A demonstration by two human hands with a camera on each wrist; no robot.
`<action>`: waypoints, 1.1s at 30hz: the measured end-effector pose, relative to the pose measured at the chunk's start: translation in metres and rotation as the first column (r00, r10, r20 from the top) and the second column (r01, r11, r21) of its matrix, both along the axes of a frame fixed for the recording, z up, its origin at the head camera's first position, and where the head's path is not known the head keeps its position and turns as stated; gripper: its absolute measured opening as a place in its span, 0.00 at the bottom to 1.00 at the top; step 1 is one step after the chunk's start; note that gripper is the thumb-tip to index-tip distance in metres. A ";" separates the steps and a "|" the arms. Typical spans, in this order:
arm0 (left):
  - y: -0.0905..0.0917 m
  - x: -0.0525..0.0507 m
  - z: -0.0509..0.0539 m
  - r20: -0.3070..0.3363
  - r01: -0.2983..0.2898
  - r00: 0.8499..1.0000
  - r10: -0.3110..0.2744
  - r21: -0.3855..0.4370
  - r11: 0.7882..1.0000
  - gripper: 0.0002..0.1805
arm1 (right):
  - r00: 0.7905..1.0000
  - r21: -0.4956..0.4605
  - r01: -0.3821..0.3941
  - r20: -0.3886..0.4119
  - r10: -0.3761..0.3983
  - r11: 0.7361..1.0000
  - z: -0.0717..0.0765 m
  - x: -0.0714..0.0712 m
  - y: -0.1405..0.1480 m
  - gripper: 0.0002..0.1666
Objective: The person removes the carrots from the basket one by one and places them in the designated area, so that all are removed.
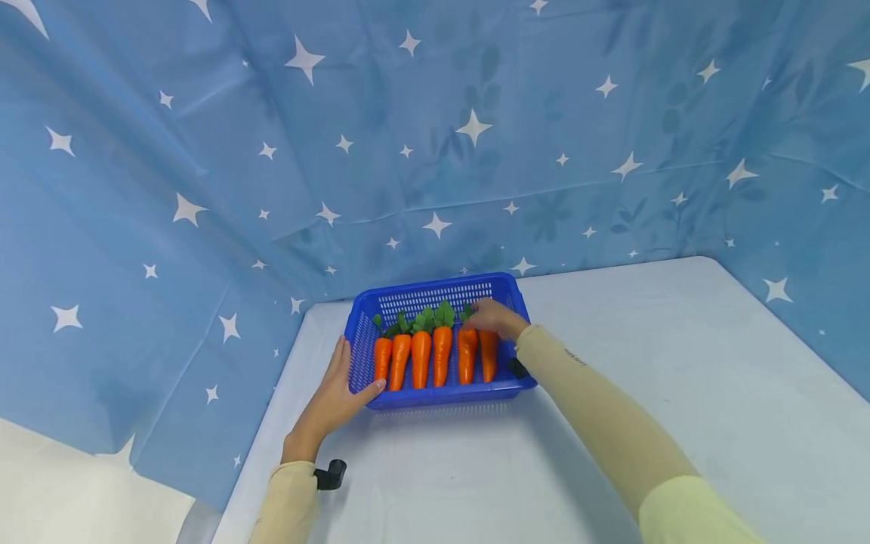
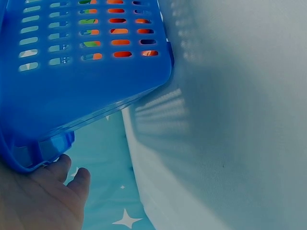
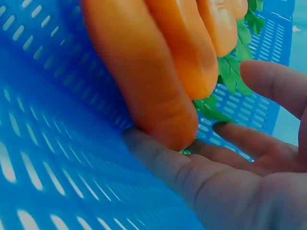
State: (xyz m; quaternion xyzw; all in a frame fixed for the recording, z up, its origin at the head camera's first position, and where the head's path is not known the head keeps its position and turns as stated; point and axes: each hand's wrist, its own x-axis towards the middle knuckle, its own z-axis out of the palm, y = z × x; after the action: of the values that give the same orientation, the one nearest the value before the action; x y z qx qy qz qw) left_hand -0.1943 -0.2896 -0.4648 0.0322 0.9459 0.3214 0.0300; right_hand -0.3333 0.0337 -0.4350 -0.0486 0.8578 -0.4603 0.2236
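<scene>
A blue plastic basket (image 1: pixel 442 397) holds several orange carrots (image 1: pixel 421 359) with green leafy tops, lying side by side in a row. My left hand (image 1: pixel 337 397) rests at its front left corner, fingers extended along the outer side and thumb over the front rim. My right hand (image 1: pixel 495 317) reaches inside, over the tops of the two rightmost carrots. In the right wrist view, its spread fingers lie around the top end of the rightmost carrot (image 3: pixel 148 86), one fingertip touching it beside the basket wall. Leaves on that carrot are mostly hidden.
The basket stands on a white-covered table (image 1: pixel 646 363), near its back left. Behind and to the left hangs a blue curtain (image 1: pixel 381 174) with white stars. White tabletop extends to the right and in front.
</scene>
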 end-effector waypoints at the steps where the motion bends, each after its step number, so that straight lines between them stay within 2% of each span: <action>1: 0.000 0.000 0.000 0.001 -0.002 1.000 0.002 0.000 1.000 0.67 | 1.000 0.002 -0.004 -0.005 0.004 1.000 -0.002 0.000 0.000 0.42; 10: 0.002 0.001 -0.002 0.002 -0.004 1.000 0.004 0.003 1.000 0.68 | 0.994 0.105 -0.059 -0.084 0.068 0.993 -0.020 -0.004 0.006 0.27; 18: 0.001 0.001 -0.001 -0.006 -0.008 1.000 0.008 0.001 1.000 0.67 | 0.995 0.133 -0.059 -0.074 0.069 0.989 -0.018 -0.005 0.004 0.35; 24: 0.001 0.000 0.000 -0.008 -0.008 1.000 0.008 -0.006 1.000 0.67 | 0.995 0.144 -0.051 -0.078 0.062 0.988 -0.016 -0.005 0.003 0.35; 33: 0.001 0.001 0.001 -0.015 -0.016 1.000 0.016 0.007 1.000 0.65 | 0.987 0.122 -0.066 -0.138 0.082 0.990 -0.014 -0.007 0.001 0.35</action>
State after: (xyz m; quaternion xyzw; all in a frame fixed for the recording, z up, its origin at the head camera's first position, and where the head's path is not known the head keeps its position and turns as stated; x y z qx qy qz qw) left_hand -0.1930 -0.2885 -0.4641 0.0271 0.9453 0.3245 0.0204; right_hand -0.3404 0.0344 -0.4486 -0.1000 0.8947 -0.3959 0.1811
